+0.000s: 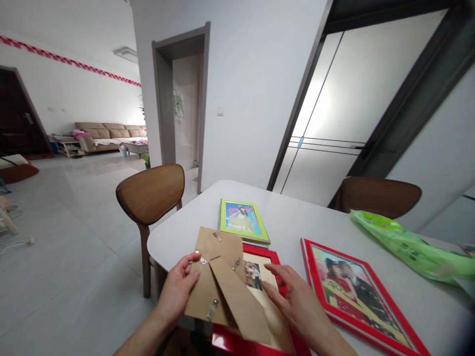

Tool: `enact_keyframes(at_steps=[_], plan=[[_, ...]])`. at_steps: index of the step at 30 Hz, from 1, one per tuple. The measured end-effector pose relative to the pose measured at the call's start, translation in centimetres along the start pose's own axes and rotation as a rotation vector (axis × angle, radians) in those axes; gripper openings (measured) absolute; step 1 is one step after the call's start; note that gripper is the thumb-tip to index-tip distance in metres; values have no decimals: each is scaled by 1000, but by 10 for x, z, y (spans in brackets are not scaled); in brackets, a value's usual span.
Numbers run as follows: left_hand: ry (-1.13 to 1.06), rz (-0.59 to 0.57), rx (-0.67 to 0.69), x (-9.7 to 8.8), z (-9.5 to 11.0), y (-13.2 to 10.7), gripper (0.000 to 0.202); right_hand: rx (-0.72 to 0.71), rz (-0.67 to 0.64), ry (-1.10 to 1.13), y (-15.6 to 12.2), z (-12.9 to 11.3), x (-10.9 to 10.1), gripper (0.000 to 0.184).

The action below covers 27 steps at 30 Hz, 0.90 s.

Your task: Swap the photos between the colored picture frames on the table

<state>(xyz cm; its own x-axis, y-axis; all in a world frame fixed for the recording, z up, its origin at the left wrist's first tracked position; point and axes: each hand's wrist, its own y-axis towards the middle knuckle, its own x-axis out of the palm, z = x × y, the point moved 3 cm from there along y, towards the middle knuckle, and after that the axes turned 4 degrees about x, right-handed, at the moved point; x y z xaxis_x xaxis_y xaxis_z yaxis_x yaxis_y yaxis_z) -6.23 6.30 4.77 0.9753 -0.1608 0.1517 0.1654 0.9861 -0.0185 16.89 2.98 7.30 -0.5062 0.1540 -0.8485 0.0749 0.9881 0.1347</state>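
Note:
My left hand [180, 287] grips the left edge of a brown cardboard frame backing [215, 274] with metal clips and a fold-out stand, lifted over a red picture frame [272, 257] near the table's front edge. My right hand [297, 296] lies with fingers stretched on the photo and mat inside that red frame, touching its right side. A small photo [253, 275] shows between the backing and my right hand.
On the white table [289, 220] lie a green-framed picture [243, 220] behind, a larger red-framed photo [356, 291] to the right, and a green plastic bag [408, 247] at far right. Two brown chairs [150, 193] stand at the table's left and far sides.

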Motion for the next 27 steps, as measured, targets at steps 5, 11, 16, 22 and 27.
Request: enact_keyframes(at_steps=[5, 11, 16, 22, 27], plan=[[178, 58, -49, -50, 1, 12, 43, 202, -33, -204, -3, 50, 9, 50], [446, 68, 27, -66, -9, 28, 35, 229, -52, -170, -1, 51, 15, 52], [711, 175, 219, -64, -2, 26, 40, 336, 26, 124, 1, 52, 6, 56], [814, 25, 443, 12, 10, -3, 41, 626, -127, 1068, -12, 36, -2, 76], [787, -423, 776, 111, 2, -35, 65, 592, -107, 1283, -18, 9, -16, 86]])
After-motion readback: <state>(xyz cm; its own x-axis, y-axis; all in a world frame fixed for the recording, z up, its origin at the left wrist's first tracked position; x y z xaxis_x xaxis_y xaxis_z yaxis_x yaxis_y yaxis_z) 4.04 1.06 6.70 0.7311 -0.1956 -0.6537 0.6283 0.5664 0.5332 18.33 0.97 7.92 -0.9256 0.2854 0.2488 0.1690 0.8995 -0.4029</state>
